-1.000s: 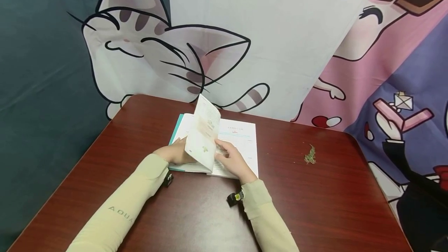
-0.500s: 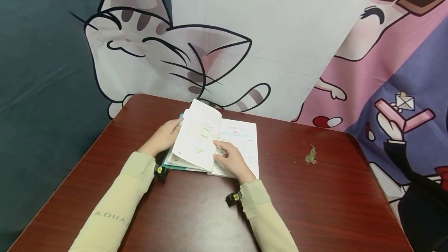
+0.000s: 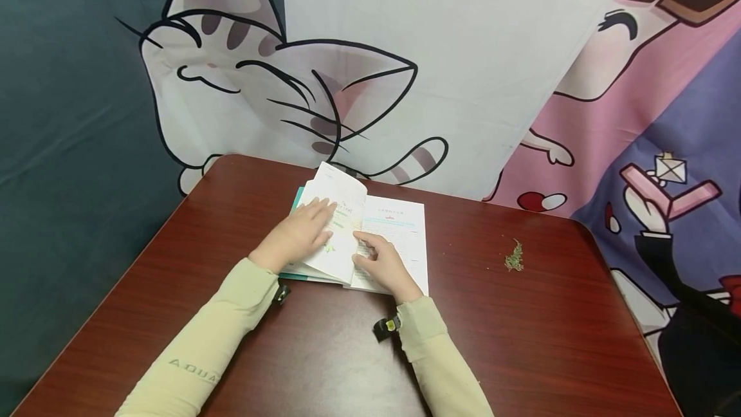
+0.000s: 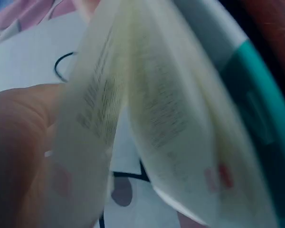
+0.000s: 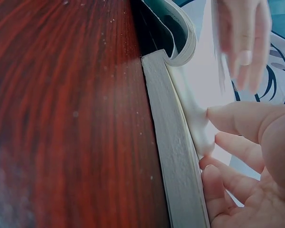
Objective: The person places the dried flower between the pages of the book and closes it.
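An open book with a teal cover lies on the table, its left-hand pages curving up. Over the left page my left hand lies with fingers outstretched and spread. In the left wrist view, blurred leaves fan apart beside the hand. My right hand rests on the right page near the gutter, thumb and forefinger apart. The right wrist view shows that hand's fingertips touching the paper, above the thick page block.
The dark red-brown table carries a small green dried sprig to the right of the book. Cartoon-printed curtains hang behind the table.
My left hand came out from behind the raised leaf to the book's left edge, then moved right onto the page. That leaf has come down leftward. The right hand has stayed nearly still.
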`<state>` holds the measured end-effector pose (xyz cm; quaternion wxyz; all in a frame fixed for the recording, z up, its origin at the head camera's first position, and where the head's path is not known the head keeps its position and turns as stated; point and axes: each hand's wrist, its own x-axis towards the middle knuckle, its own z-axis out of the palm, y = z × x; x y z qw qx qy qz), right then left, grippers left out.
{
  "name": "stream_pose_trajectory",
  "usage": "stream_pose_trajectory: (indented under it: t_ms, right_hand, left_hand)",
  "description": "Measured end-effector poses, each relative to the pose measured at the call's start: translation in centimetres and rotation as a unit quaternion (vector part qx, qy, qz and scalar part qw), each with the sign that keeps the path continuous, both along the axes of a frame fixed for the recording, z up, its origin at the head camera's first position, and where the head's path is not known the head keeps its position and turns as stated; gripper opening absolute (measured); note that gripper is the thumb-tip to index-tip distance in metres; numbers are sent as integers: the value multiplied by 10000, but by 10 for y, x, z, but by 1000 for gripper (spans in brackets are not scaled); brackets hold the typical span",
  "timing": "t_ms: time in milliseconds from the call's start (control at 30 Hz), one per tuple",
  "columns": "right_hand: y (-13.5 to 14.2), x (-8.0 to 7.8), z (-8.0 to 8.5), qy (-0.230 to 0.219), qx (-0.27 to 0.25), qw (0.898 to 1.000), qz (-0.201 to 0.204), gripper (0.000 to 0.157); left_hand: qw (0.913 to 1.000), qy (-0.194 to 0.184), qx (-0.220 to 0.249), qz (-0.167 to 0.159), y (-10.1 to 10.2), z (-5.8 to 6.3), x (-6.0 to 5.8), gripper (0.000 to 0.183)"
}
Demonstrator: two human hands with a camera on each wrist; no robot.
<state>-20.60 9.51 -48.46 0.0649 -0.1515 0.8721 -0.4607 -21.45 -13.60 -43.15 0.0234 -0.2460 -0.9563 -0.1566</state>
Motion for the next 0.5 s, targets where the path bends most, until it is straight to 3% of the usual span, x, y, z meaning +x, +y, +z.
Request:
stream_pose_trajectory:
  t_ms: [167, 300, 500]
  right_hand:
    - [-1, 0, 1, -85, 21, 10000, -34, 51]
    - [-1, 1, 1, -110, 92, 9999, -51, 51]
    - [0, 1, 0, -93, 98, 9999, -29, 50]
  left_hand:
    - [9973, -539, -503, 1, 6, -13, 6, 69]
    - [9941, -946, -526, -42, 8, -23, 9, 79]
    - [9919, -1167, -498, -57, 11, -30, 11, 84]
